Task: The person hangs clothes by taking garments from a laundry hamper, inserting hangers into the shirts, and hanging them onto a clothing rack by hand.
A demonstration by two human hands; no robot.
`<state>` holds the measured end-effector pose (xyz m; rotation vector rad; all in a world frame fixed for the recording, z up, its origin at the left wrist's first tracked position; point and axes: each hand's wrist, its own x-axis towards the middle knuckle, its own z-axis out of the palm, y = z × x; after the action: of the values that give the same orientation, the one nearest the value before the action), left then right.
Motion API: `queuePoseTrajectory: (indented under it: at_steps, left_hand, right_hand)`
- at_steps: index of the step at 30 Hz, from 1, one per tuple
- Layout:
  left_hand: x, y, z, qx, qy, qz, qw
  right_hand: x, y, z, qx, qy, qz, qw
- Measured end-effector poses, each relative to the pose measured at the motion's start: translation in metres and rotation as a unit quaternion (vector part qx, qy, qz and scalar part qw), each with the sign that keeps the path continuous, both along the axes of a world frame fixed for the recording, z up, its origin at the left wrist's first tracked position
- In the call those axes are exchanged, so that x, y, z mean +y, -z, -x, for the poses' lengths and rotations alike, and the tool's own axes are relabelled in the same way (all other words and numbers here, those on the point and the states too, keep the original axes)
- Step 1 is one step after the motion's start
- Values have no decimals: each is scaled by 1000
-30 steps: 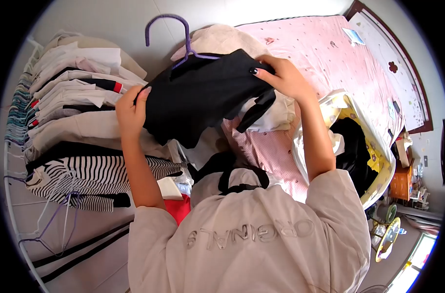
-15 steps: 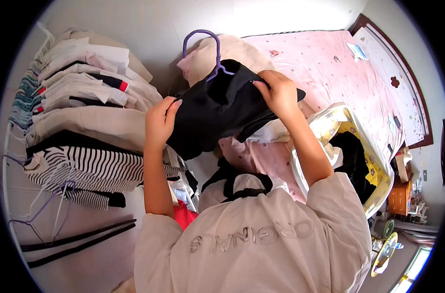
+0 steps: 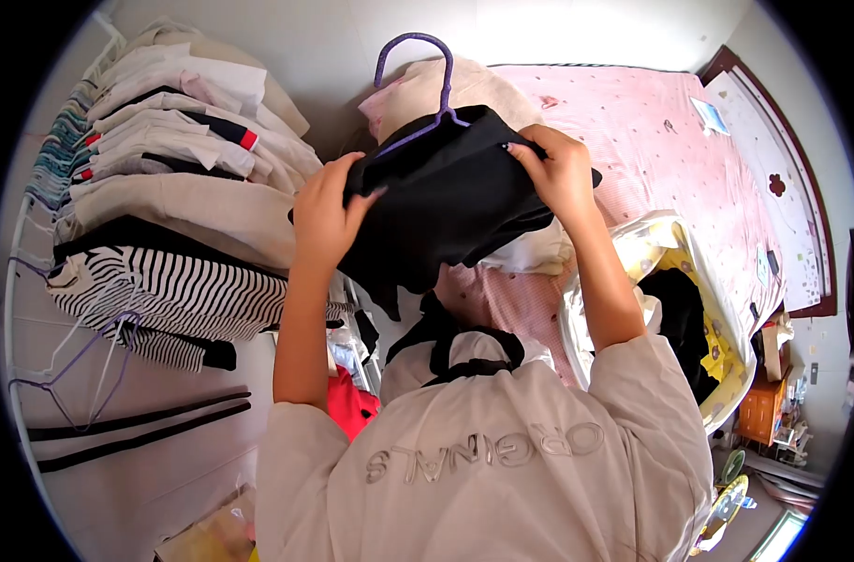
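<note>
A black garment (image 3: 446,206) hangs spread between my two hands, in front of my chest. Its exact kind does not show. The purple hanger (image 3: 447,89) sits inside it, with the hook and part of the shoulders rising out of the neck opening. On the garment's left shoulder area, my left hand (image 3: 331,208) is closed, thumb in front and fingers behind. My right hand (image 3: 560,169) pinches the opposite shoulder between thumb and fingers. The lower ends of the hanger are hidden by the black cloth.
At left stands a clothes rack (image 3: 20,375) with several hung garments, among them a striped top (image 3: 193,290), plus bare hangers (image 3: 80,384). A bed with a pink sheet (image 3: 652,122) lies ahead. A yellow-lined laundry basket (image 3: 577,309) holding dark clothes is at right.
The hanger and garment have moved slightly up and right in view. More of the hanger's shoulder shows at the neck, and my left hand has shifted inward along the cloth.
</note>
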<state>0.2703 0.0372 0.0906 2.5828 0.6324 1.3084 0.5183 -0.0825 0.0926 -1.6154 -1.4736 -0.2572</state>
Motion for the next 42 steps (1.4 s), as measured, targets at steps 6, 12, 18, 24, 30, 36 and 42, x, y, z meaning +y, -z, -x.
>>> queuePoseTrajectory:
  at_steps: [6, 12, 18, 24, 30, 36, 42]
  left_hand:
    - [-1, -29, -12, 32, -7, 112, 993]
    - [4, -31, -16, 24, 43, 162, 986]
    - [13, -18, 4, -52, -23, 153, 987]
    - [33, -29, 20, -88, -70, 116, 987]
    - [43, -61, 40, -123, -115, 28, 985]
    - [50, -73, 47, -117, -88, 38, 988]
    - [51, -80, 66, -99, -157, 7, 983]
  right_hand:
    - [4, 4, 6, -17, -72, -13, 997]
    - [3, 6, -5, 13, -70, -1, 997]
    - [-5, 10, -42, -31, -74, 10, 997]
    - [2, 28, -53, 45, 12, 68, 997]
    - [15, 65, -91, 183, -65, 41, 980]
    - [40, 72, -47, 321, -213, 51, 921]
    - [54, 123, -63, 239, -189, 206, 930]
